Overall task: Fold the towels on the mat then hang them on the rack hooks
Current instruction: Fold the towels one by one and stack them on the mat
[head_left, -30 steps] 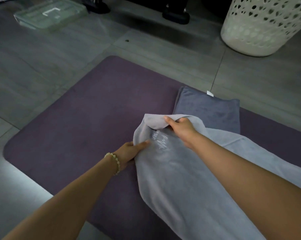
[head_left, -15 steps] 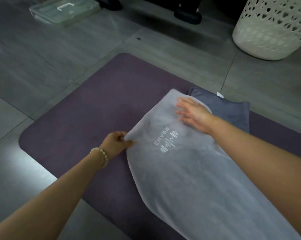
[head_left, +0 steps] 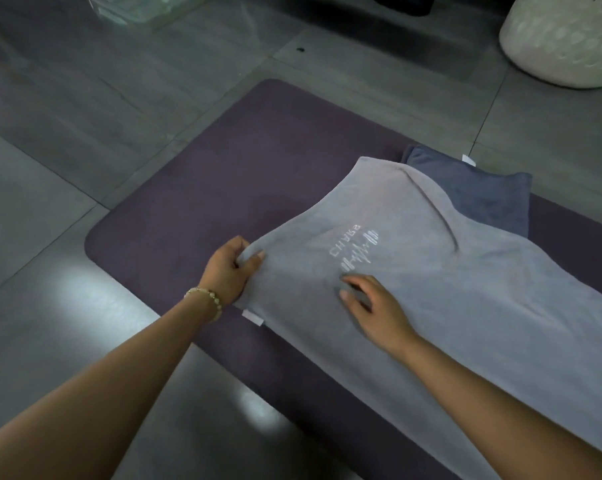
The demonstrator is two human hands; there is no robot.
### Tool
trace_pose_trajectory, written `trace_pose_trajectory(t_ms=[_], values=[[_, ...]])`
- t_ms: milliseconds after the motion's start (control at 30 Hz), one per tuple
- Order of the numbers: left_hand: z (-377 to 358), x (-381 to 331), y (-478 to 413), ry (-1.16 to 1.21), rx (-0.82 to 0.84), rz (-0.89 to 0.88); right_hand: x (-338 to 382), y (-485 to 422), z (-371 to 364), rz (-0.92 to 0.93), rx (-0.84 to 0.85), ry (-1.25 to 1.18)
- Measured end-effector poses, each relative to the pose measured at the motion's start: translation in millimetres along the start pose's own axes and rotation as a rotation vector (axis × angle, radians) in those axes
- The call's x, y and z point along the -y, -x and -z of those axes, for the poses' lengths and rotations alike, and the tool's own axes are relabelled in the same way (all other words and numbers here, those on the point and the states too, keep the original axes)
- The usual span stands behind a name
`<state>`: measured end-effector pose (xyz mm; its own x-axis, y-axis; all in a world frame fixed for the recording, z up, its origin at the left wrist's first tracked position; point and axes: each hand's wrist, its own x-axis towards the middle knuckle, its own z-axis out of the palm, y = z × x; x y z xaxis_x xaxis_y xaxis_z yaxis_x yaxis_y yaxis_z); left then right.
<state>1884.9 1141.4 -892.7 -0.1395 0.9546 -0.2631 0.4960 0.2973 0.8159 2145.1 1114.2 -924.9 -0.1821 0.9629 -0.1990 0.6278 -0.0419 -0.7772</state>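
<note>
On mat [head_left: 195,188]: light grey towel [head_left: 448,306], smoothing step; left hand [head_left: 228,268] pinches nine-o'clock edge, right hand [head_left: 372,306] spread flat. Next: fold.

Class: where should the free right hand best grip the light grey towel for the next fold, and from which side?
Probably the far corner of the light grey towel, from above: it lies flat and uncovered on the mat, while the left hand pinches the near edge.
</note>
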Motion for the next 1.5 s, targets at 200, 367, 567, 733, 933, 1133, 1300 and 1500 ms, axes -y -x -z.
trace_pose_trajectory(t_ms=[200,367,567,733,933,1133,1300,1500], values=[[15,39,18,-0.039,-0.031,0.245,-6,13,-8,-0.005,0.126,0.221],[14,48,32,0.043,0.122,0.369,-12,24,-12,0.007,0.185,0.396],[-11,7,53,0.189,0.286,0.232,-24,56,24,-0.08,0.128,0.333],[-71,-61,73,0.268,0.429,0.059,-64,130,97,-0.242,0.147,0.379],[-167,-149,111,0.433,0.59,0.122,-127,223,199,-0.424,0.061,0.425],[-271,-207,152,0.463,0.621,0.054,-196,311,235,-0.637,-0.116,0.173],[-351,-234,193,0.299,0.753,-0.078,-245,378,235,-0.748,-0.267,0.119],[-445,-292,268,0.256,0.904,-0.182,-273,424,239,-0.654,-0.335,0.088]])
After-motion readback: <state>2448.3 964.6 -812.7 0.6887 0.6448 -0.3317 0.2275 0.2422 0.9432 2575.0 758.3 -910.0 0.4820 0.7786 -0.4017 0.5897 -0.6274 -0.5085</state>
